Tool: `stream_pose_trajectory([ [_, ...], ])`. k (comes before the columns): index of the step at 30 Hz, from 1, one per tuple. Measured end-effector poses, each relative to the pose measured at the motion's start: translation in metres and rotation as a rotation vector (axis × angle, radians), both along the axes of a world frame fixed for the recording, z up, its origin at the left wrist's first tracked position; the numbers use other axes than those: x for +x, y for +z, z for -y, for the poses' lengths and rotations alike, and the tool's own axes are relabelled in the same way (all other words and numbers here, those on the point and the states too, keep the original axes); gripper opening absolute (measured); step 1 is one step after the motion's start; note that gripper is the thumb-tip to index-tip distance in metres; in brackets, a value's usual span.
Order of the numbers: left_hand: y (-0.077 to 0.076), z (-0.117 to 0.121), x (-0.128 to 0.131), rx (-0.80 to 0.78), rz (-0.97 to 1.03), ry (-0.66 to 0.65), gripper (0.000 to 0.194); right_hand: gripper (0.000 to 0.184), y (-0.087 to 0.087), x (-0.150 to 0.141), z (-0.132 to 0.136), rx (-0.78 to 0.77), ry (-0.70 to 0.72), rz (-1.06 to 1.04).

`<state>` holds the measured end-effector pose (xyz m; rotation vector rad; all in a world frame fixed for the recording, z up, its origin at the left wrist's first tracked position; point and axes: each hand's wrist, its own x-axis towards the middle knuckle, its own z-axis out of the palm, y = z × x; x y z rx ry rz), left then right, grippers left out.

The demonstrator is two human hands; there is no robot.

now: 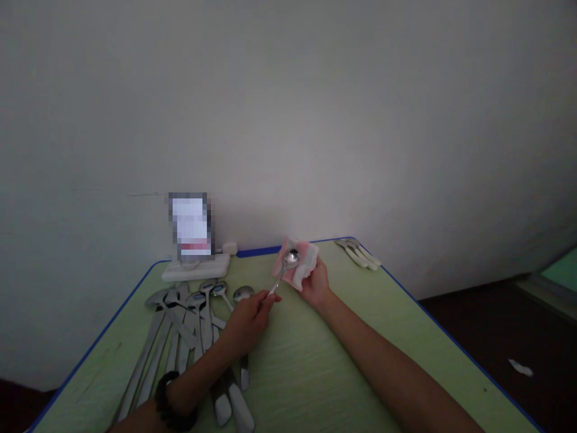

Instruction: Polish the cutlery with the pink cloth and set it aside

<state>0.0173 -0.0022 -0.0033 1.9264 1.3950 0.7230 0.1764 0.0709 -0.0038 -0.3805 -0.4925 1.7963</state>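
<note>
My left hand point(249, 322) is closed around the handle of a shiny metal spoon point(292, 258), its bowl pointing up and away. Behind that bowl, a pink and white cloth point(308, 267) is spread over the fingers of my right hand point(318, 284), which grips it from the right side. The spoon's bowl lies against or just in front of the cloth; I cannot tell whether they touch. Beneath and left of my left forearm lies a pile of metal spoons and other cutlery point(180, 328), partly hidden by the arm.
A lit, blurred screen point(192, 225) stands on a white base point(196, 268) at the back left, with a small white plug point(229, 248) beside it. White-handled forks point(359, 255) lie at the far right corner of the green table point(311, 379). A wall rises behind.
</note>
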Motion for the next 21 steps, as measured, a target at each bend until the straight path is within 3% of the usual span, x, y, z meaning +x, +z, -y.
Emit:
stream_pose_trajectory([
  [7, 0.001, -0.002, 0.0, -0.033, 0.042, 0.008, 0.05, 0.032, 0.004, -0.002, 0.003, 0.004, 0.031, 0.037],
  [13, 0.002, -0.003, 0.002, -0.045, 0.045, 0.031, 0.049, 0.054, 0.007, -0.006, 0.01, 0.003, 0.071, 0.049],
  [18, 0.001, -0.001, 0.002, -0.036, -0.012, 0.021, 0.047, 0.025, -0.001, -0.011, 0.011, -0.01, -0.021, 0.28],
  [21, 0.001, 0.0, 0.001, -0.029, -0.044, 0.012, 0.043, 0.023, -0.007, -0.013, 0.009, -0.014, -0.111, 0.322],
])
